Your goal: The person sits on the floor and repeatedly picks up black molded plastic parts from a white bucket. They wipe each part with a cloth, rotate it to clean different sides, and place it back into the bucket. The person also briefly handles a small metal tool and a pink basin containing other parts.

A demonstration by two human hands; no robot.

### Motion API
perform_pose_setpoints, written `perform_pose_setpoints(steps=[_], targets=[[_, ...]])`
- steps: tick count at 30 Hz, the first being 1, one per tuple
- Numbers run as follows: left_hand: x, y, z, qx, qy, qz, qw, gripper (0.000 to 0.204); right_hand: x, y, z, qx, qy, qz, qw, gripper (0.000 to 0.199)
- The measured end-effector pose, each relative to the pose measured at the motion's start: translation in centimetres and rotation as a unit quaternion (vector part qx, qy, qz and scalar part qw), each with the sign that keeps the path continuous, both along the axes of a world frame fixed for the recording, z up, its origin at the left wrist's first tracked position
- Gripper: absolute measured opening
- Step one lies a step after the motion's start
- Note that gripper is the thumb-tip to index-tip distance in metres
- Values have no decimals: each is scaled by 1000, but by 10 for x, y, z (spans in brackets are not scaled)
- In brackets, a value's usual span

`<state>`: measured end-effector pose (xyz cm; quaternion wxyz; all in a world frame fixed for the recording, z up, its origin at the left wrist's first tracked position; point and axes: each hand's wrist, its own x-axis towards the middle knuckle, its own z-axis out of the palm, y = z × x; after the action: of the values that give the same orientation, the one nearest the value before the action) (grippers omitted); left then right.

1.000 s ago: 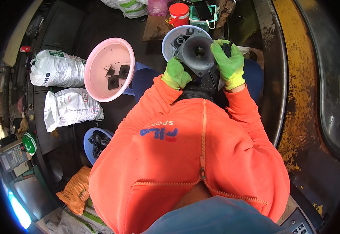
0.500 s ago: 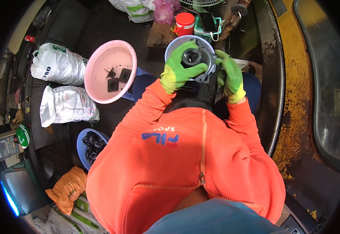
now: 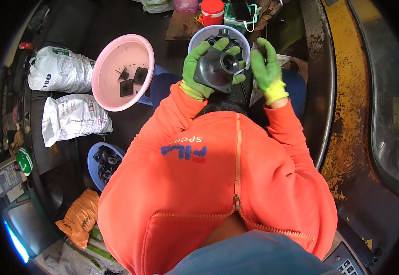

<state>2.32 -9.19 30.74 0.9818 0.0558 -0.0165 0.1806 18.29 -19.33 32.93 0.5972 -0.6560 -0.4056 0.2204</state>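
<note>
My left hand point(image 3: 195, 73), in a green and yellow glove, is wrapped round a black rubber boot-like cover point(image 3: 213, 71). The cover has a flared square base with holes at its corners and a round collar, which faces to the right. My right hand point(image 3: 265, 69), gloved alike, is held up beside it with fingers apart and nothing visible in them. Just beyond both hands, a lavender basin point(image 3: 195, 40) holds more black parts, partly hidden by my left hand and the cover.
A pink basin point(image 3: 99, 62) with a few black pieces stands at left. Below it, a blue basin point(image 3: 92, 170) holds several black parts. White sacks point(image 3: 59, 68) lie further left. A red jug point(image 3: 212, 13) and teal basket point(image 3: 233, 20) stand beyond. A metal wall point(image 3: 320, 91) rises at right.
The cover has been turned in my left hand, its collar now facing right instead of up, and has come closer to me. My right hand has opened out and stands apart from it.
</note>
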Motion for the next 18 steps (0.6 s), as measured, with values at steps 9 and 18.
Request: perform_pose_setpoints(steps=[9, 18], targets=[[-2, 18, 5, 37, 107, 63, 992, 41, 15, -17, 30, 15, -295, 220, 930, 19], [-2, 11, 14, 144, 85, 121, 979, 54, 2, -19, 21, 13, -255, 203, 945, 21]])
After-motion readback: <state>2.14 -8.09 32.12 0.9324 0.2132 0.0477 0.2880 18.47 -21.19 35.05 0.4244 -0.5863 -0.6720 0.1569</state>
